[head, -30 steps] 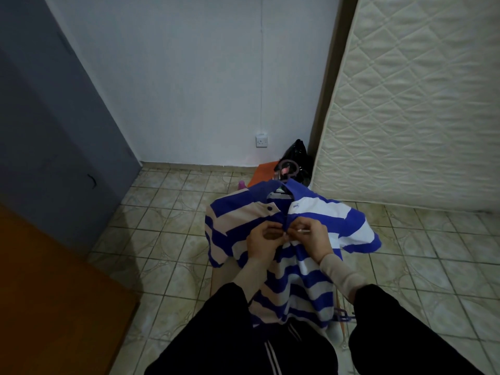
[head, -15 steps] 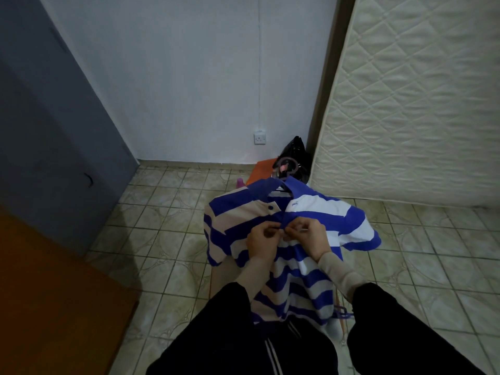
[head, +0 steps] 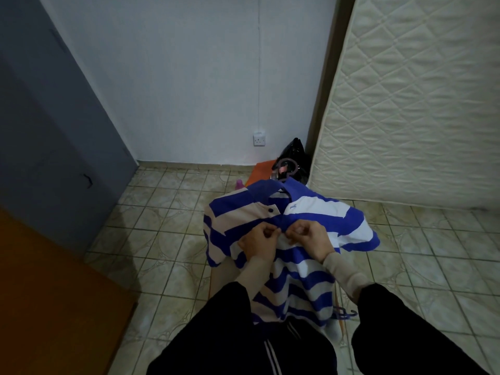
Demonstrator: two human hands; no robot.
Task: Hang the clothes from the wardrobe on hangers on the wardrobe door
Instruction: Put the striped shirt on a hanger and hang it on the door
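A blue and white striped polo shirt point(head: 319, 212) hangs on a hanger whose hook point(head: 286, 169) sticks up above the collar. The shirt is held out in front of me over the tiled floor. My left hand point(head: 259, 240) pinches the left side of the button placket. My right hand point(head: 308, 236) pinches the right side of the placket, fingertips almost meeting the left. One dark button point(head: 270, 210) higher on the placket is undone. More hangers point(head: 343, 312) lie by my right knee.
An orange-brown wooden panel point(head: 54, 307) stands low at left, beside a grey door point(head: 48, 136). A quilted mattress point(head: 411, 104) leans on the right. A black bag point(head: 293, 152), an orange item point(head: 261, 173) and a wall socket point(head: 259, 138) are at the far wall.
Both hands stay at the placket, fingers shifting slightly. The view has drifted a little; the shirt hangs much as before.
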